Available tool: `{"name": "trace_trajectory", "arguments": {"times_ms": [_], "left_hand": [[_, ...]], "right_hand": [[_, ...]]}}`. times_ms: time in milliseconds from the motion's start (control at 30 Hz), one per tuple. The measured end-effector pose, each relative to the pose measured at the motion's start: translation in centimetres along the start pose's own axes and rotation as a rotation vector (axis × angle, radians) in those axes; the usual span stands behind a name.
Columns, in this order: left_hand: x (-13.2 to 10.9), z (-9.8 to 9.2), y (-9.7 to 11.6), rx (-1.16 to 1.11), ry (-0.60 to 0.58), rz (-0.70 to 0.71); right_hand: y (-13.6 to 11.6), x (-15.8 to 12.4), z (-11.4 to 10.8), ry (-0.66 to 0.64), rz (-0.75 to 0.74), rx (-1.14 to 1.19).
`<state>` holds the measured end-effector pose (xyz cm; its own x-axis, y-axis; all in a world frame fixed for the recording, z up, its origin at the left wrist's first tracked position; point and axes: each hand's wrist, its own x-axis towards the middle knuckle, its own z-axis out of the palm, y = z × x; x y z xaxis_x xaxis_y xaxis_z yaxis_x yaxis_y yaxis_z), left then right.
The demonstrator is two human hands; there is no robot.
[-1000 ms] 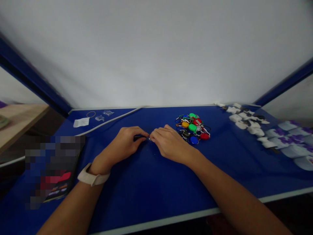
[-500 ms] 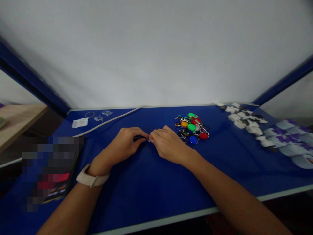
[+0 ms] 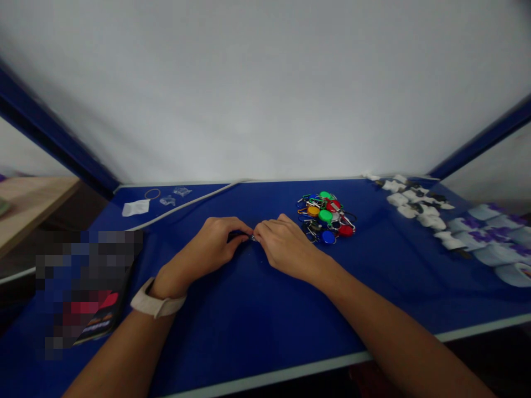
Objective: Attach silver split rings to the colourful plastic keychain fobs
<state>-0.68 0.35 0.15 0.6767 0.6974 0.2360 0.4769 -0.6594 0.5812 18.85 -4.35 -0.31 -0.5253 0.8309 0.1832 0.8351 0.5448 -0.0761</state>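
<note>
My left hand (image 3: pixel 207 244) and my right hand (image 3: pixel 284 247) meet at the middle of the blue table, fingertips almost touching. Between them, my left fingers pinch a small dark object (image 3: pixel 238 235), and my right fingertips press at its small metal ring (image 3: pixel 252 238). Most of the object is hidden by my fingers. Just beyond my right hand lies a heap of colourful round key tags (image 3: pixel 326 217) on metal clips. A beige band (image 3: pixel 157 302) circles my left wrist.
White pieces (image 3: pixel 415 198) and purple-printed white packets (image 3: pixel 489 237) lie along the table's right side. A pixelated dark item (image 3: pixel 85 290) lies front left. Far left are a white cable (image 3: pixel 186 205), a rubber band (image 3: pixel 152 194) and a paper slip (image 3: pixel 136 208).
The whole scene has shifted slightly in the view. My hands stay together at the small dark object, with no visible change in their hold.
</note>
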Motion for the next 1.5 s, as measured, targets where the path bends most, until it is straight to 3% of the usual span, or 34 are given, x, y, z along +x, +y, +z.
{"name": "trace_trajectory", "arguments": {"times_ms": [1200, 1500], "left_hand": [[-0.2, 0.2, 1.1, -0.027, -0.002, 0.031], [0.1, 0.3, 0.7, -0.023, 0.088, 0.059]], "right_hand": [[-1.3, 0.1, 0.6, 0.068, 0.038, -0.113], [-0.3, 0.3, 0.0, 0.167, 0.248, 0.187]]}}
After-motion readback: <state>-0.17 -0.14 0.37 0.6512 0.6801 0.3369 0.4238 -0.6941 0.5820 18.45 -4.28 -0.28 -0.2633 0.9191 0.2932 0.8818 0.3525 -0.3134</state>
